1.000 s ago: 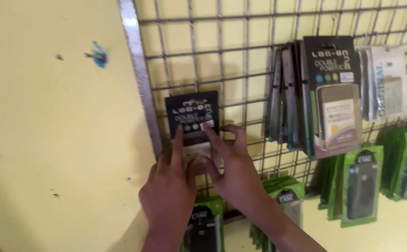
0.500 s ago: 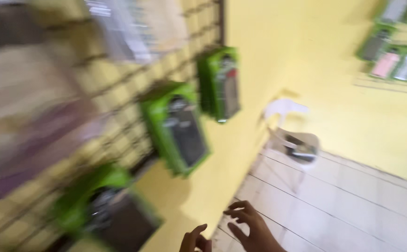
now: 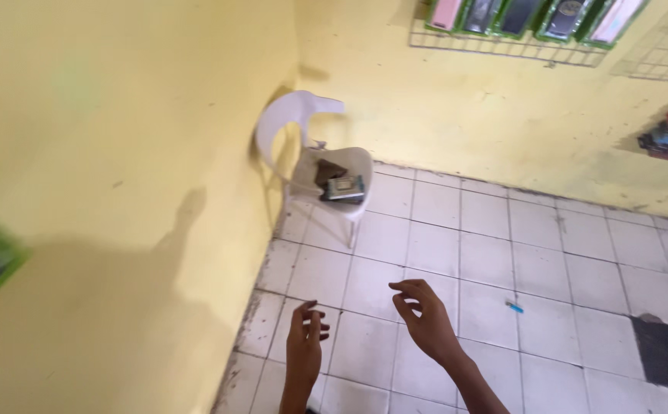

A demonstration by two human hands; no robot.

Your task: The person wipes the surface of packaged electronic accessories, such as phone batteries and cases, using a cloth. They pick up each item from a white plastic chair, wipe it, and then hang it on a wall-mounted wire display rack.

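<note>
My left hand (image 3: pixel 305 341) hangs low in the view over the white floor tiles (image 3: pixel 441 253), fingers loosely curled and holding nothing. My right hand (image 3: pixel 423 318) is beside it, a little higher, fingers spread and bent, also holding nothing. Ahead in the corner stands a white plastic chair (image 3: pixel 303 146) with a few packaged items (image 3: pixel 338 182) lying on its seat. Both hands are well short of the chair.
A yellow wall (image 3: pixel 119 176) runs along the left, another along the back. A wire grid (image 3: pixel 502 42) on the back wall holds green-edged packages (image 3: pixel 533 15). A small blue object (image 3: pixel 515 307) lies on the tiles. A dark mat (image 3: pixel 667 353) lies at the lower right.
The view swung away from the wire rack down to the floor and corner chair. Both hands left the dark package on the rack and now hang with nothing in them.
</note>
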